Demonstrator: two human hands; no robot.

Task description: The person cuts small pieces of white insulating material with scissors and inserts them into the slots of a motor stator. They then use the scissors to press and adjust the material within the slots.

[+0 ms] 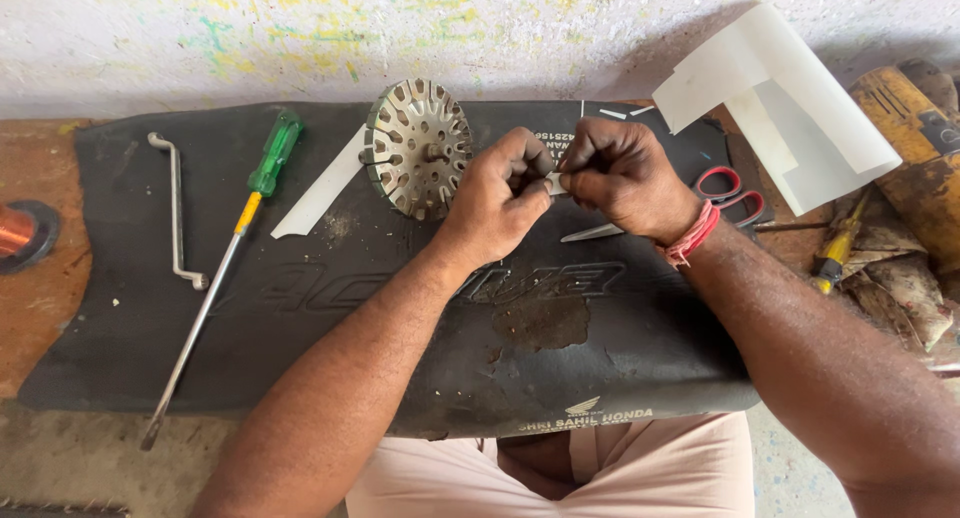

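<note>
Hands meet over the black mat [600,358] near its far edge: left hand [497,200] and right hand [622,175] both pinch a small white paper strip [555,184], just beside the slotted stator core [418,148], whose slots look unfilled yet.

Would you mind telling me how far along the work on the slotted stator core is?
Looks early. Done: white strips are cut; one long strip lies by the core and the scissors are set down. In hand: the left hand and right hand together pinch a small white piece. Left: the slotted stator core seems to hold no winding, and the copper wire spool sits apart.
</note>
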